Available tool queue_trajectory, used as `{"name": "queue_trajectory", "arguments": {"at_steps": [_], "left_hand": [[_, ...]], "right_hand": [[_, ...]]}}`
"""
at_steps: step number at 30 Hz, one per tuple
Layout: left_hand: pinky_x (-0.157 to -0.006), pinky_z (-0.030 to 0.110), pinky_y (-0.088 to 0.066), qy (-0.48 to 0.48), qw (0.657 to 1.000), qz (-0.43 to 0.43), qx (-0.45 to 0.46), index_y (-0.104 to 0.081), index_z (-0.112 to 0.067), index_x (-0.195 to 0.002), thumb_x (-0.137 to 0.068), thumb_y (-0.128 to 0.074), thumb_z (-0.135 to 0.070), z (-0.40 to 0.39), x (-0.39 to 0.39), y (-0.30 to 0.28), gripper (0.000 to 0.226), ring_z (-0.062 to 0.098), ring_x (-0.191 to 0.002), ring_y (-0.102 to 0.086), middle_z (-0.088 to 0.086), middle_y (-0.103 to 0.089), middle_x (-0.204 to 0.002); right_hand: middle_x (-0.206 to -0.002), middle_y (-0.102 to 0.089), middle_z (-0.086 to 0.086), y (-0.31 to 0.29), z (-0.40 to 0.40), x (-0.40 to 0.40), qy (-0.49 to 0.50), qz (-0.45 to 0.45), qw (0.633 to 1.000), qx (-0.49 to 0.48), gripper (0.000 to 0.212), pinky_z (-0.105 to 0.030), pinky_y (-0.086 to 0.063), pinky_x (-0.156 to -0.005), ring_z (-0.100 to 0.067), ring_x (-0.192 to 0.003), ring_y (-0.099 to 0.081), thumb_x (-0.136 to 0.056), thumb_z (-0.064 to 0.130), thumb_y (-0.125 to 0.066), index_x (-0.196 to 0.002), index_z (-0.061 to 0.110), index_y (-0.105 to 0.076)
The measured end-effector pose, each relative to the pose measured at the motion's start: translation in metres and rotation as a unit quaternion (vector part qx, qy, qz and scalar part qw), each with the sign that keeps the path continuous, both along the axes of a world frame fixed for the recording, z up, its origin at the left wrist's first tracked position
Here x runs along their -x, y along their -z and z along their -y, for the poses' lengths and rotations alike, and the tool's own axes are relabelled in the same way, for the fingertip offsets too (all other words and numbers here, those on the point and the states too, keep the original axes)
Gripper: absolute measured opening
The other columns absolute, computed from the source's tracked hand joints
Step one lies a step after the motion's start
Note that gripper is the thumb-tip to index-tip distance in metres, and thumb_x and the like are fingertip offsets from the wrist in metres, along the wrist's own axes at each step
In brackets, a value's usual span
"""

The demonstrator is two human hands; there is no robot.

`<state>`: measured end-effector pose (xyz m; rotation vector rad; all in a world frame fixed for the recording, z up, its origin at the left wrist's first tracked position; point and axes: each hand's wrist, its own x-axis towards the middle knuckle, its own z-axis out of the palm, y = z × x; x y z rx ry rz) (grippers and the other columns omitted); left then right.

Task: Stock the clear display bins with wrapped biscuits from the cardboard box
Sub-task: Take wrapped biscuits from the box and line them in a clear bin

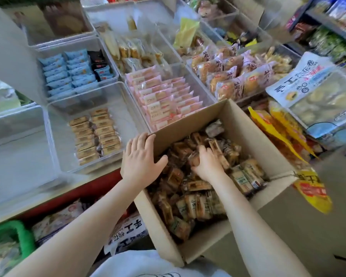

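Observation:
An open cardboard box (254,136) full of brown and green wrapped biscuits (190,204) sits in front of me, tilted against the display counter. My left hand (141,156) grips the box's near-left corner, fingers over the rim and thumb inside. My right hand (207,162) is down in the box, fingers curled around a few wrapped biscuits in the pile. Left of the box, a clear display bin (56,136) holds two neat rows of tan wrapped biscuits (94,134).
More clear bins behind hold blue packets (68,72), pink packets (164,98) and bread rolls (234,74). An empty clear bin (14,156) stands at far left. Yellow bags (288,136) and large snack bags lie at right. A green basket (14,234) sits at lower left.

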<state>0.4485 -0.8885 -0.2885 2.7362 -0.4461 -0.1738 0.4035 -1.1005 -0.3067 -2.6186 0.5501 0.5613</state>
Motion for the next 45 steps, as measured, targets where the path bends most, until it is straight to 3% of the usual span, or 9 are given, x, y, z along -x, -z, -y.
{"name": "queue_trajectory", "arguments": {"at_steps": [4,7,11,15,20,25,31,42,45], "left_hand": [[-0.114,0.042,-0.037,-0.05,0.973,-0.129,0.184,-0.046,-0.033,-0.141,-0.092,-0.057,-0.055,-0.004,-0.002,-0.034,0.055,0.013,-0.134,-0.042,-0.007,-0.048,-0.144],[-0.088,0.039,-0.059,-0.085,0.895,-0.26,0.351,-0.056,-0.028,-0.133,-0.088,-0.068,-0.05,-0.007,-0.009,-0.06,0.051,0.01,-0.1,-0.068,-0.007,-0.07,-0.11],[-0.066,0.029,-0.062,-0.166,0.828,-0.299,0.445,-0.061,-0.012,-0.125,-0.089,-0.075,-0.021,-0.031,-0.028,-0.078,0.039,0.017,-0.08,-0.074,0.003,-0.075,-0.093],[-0.079,0.034,-0.061,-0.176,0.807,-0.281,0.489,-0.061,-0.021,-0.123,-0.088,-0.074,-0.012,-0.068,-0.043,-0.071,0.039,0.019,-0.093,-0.073,0.003,-0.075,-0.105],[-0.092,0.033,-0.053,-0.271,0.828,-0.205,0.446,-0.065,-0.03,-0.121,-0.093,-0.07,-0.036,-0.105,-0.056,-0.028,0.03,0.013,-0.102,-0.069,-0.007,-0.074,-0.106],[-0.101,0.036,-0.046,-0.255,0.93,-0.193,0.182,-0.074,-0.036,-0.107,-0.089,-0.068,-0.053,-0.126,-0.049,0.039,0.025,0.015,-0.11,-0.064,-0.009,-0.073,-0.112],[-0.103,0.035,-0.026,-0.256,0.95,-0.102,0.149,-0.078,-0.033,-0.105,-0.09,-0.069,-0.048,-0.126,-0.05,0.064,0.023,0.015,-0.115,-0.06,-0.009,-0.074,-0.114],[-0.099,0.028,-0.017,-0.255,0.951,-0.083,0.155,-0.077,-0.037,-0.1,-0.09,-0.068,-0.048,-0.128,-0.051,0.075,0.017,0.014,-0.11,-0.056,-0.014,-0.073,-0.105],[-0.104,0.033,-0.019,-0.26,0.949,-0.099,0.148,-0.076,-0.038,-0.102,-0.091,-0.066,-0.048,-0.126,-0.051,0.068,0.017,0.013,-0.113,-0.053,-0.014,-0.073,-0.108]], "right_hand": [[-0.146,-0.038,0.004,-0.047,-0.034,0.0,-0.018,0.156,0.97,-0.186,0.082,-0.022,-0.04,-0.092,-0.008,-0.119,-0.045,-0.087,0.03,-0.076,-0.152,0.028,-0.027],[-0.144,-0.041,0.005,-0.075,-0.059,-0.014,-0.087,0.251,0.94,-0.213,0.087,-0.024,-0.042,-0.101,-0.005,-0.123,-0.043,-0.083,0.036,-0.079,-0.152,0.029,-0.027],[-0.138,-0.044,0.007,-0.097,-0.07,-0.045,-0.126,0.196,0.932,-0.278,0.085,-0.019,-0.037,-0.101,-0.003,-0.122,-0.044,-0.082,0.042,-0.08,-0.151,0.033,-0.032],[-0.123,-0.062,0.018,-0.112,-0.076,-0.084,-0.161,0.089,0.917,-0.354,0.04,-0.018,-0.046,-0.099,0.01,-0.11,-0.055,-0.095,0.041,-0.066,-0.133,0.031,-0.058],[-0.111,-0.067,0.01,-0.094,-0.111,-0.153,-0.179,0.12,0.928,-0.305,0.031,-0.028,-0.051,-0.096,-0.008,-0.103,-0.063,-0.097,0.026,-0.067,-0.126,0.017,-0.065],[-0.111,-0.066,0.001,-0.047,-0.144,-0.211,-0.275,0.045,0.956,-0.092,0.027,-0.032,-0.051,-0.088,-0.017,-0.099,-0.06,-0.092,0.022,-0.069,-0.119,0.018,-0.066],[-0.103,-0.069,-0.005,0.011,-0.185,-0.228,-0.484,-0.124,0.849,0.171,0.023,-0.031,-0.055,-0.073,-0.024,-0.089,-0.066,-0.088,0.014,-0.073,-0.11,0.008,-0.07],[-0.134,-0.062,-0.007,0.036,-0.179,-0.238,-0.495,-0.284,0.806,0.155,0.038,-0.043,-0.05,-0.104,-0.027,-0.118,-0.061,-0.101,0.022,-0.046,-0.133,0.01,-0.063],[-0.121,-0.06,-0.007,0.03,-0.179,-0.228,-0.485,-0.286,0.815,0.141,0.031,-0.035,-0.049,-0.092,-0.027,-0.107,-0.059,-0.106,0.026,-0.041,-0.117,0.005,-0.06]]}}
